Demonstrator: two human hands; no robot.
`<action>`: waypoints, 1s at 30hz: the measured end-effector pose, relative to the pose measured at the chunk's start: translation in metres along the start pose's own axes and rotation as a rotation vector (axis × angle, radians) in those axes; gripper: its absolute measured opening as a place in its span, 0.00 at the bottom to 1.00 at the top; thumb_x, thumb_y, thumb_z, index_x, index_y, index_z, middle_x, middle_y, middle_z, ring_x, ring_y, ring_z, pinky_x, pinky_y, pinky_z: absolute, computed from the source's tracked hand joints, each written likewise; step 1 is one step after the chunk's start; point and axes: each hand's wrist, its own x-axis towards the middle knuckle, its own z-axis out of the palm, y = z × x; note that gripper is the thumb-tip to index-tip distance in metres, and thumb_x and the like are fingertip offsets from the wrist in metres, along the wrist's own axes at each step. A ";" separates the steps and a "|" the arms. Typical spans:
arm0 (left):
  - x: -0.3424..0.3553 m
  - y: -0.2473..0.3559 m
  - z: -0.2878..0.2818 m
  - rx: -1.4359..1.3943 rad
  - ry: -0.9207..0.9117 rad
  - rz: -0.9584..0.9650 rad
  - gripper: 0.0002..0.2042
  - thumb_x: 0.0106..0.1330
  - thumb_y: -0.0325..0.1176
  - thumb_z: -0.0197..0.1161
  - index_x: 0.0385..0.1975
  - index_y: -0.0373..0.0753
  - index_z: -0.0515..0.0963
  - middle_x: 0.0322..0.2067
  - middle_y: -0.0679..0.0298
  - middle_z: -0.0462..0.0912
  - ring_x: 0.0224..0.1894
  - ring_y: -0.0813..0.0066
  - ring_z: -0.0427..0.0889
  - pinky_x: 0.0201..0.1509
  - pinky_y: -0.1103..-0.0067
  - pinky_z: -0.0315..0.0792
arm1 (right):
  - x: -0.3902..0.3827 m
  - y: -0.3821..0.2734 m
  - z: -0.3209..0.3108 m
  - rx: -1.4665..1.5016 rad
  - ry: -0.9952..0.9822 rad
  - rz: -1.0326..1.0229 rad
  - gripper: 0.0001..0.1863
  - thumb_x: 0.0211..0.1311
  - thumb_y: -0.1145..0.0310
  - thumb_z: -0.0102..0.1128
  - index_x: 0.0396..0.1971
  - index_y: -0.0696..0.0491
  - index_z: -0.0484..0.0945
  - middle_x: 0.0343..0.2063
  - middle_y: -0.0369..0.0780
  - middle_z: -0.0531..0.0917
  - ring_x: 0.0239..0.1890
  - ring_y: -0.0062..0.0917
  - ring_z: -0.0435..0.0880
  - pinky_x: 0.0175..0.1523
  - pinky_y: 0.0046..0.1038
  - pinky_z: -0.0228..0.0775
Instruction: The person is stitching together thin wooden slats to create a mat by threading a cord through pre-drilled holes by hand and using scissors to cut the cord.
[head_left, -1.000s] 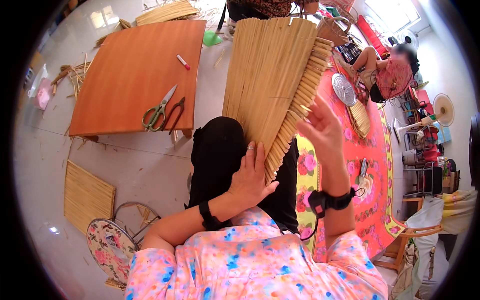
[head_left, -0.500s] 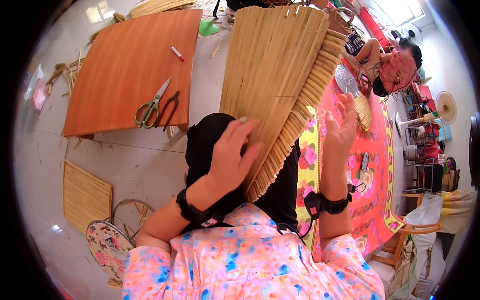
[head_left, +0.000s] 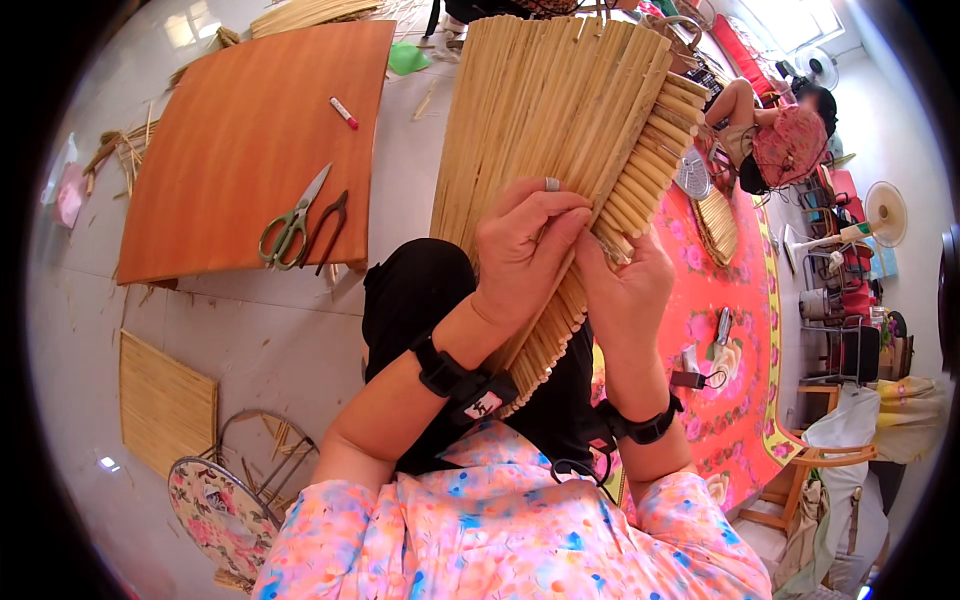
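A stiff panel of flattened straw stalks (head_left: pixel 530 110) leans up from my lap, its right edge lined with a row of short, round stalk ends (head_left: pixel 655 150). My left hand (head_left: pixel 525 245) lies on the panel's face, thumb and forefinger pinched together beside that row; what is between the fingertips is hidden. Just right of it, my right hand (head_left: pixel 630 295) grips the edge of the panel. Its thumb is on the stalk ends and its other fingers curl at the side. The fingertips of both hands nearly meet.
An orange wooden table (head_left: pixel 240 150) at left bears green-handled scissors (head_left: pixel 297 225), pliers (head_left: pixel 331 232) and a marker (head_left: pixel 344 112). A straw mat (head_left: pixel 168 400) and a round floral stool (head_left: pixel 222 515) stand below it. At right are a red floral cloth (head_left: pixel 710 400) and a seated person (head_left: pixel 790 145).
Both hands have come together at the panel's right edge: my left hand moved up and right, my right hand came in from the right. Both have gone from loose fingers to a grip.
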 end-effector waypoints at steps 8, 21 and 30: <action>0.000 0.013 -0.004 0.214 0.064 0.186 0.03 0.59 0.22 0.66 0.31 0.32 0.80 0.30 0.56 0.78 0.30 0.65 0.79 0.33 0.77 0.72 | -0.010 0.001 0.011 0.022 0.121 -0.012 0.12 0.52 0.71 0.69 0.35 0.59 0.81 0.28 0.43 0.82 0.26 0.32 0.81 0.34 0.29 0.71; -0.003 0.016 -0.014 0.050 0.098 -0.029 0.06 0.68 0.26 0.59 0.32 0.31 0.80 0.32 0.60 0.80 0.33 0.75 0.76 0.38 0.81 0.71 | -0.014 -0.008 0.017 -0.119 0.101 0.060 0.29 0.48 0.72 0.73 0.53 0.62 0.76 0.33 0.42 0.83 0.27 0.24 0.80 0.27 0.22 0.71; -0.007 0.018 -0.031 -0.156 0.220 -0.177 0.08 0.74 0.29 0.53 0.34 0.34 0.76 0.36 0.64 0.76 0.38 0.78 0.76 0.43 0.82 0.72 | -0.035 -0.023 0.019 0.362 0.018 0.034 0.42 0.48 0.76 0.70 0.66 0.58 0.61 0.58 0.48 0.70 0.43 0.28 0.82 0.43 0.28 0.78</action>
